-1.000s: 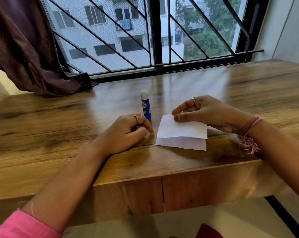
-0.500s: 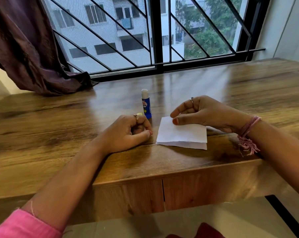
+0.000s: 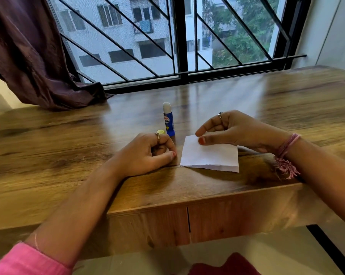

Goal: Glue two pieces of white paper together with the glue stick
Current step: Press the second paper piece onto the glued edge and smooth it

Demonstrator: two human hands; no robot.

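Two white paper pieces [image 3: 209, 155] lie stacked on the wooden table [image 3: 68, 147], with the lower one showing only as a thin strip along the near edge. My right hand [image 3: 239, 130] holds the top piece at its far edge, thumb pressed on it and fingers curled behind. To the left of the paper, my left hand [image 3: 145, 155] rests on the table as a loose fist with nothing visible in it. The blue glue stick [image 3: 168, 122] stands upright and uncapped just behind my hands. Its yellow cap [image 3: 160, 132] peeks out behind my left knuckles.
A dark curtain [image 3: 28, 56] drapes onto the table's far left corner. A barred window [image 3: 179, 46] runs along the far edge. The table's near edge, with a drawer front [image 3: 147, 227], lies just below my forearms.
The top paper has slid toward me over the lower one, so less of the lower piece shows. My right thumb stays on it. My left hand has hardly moved.
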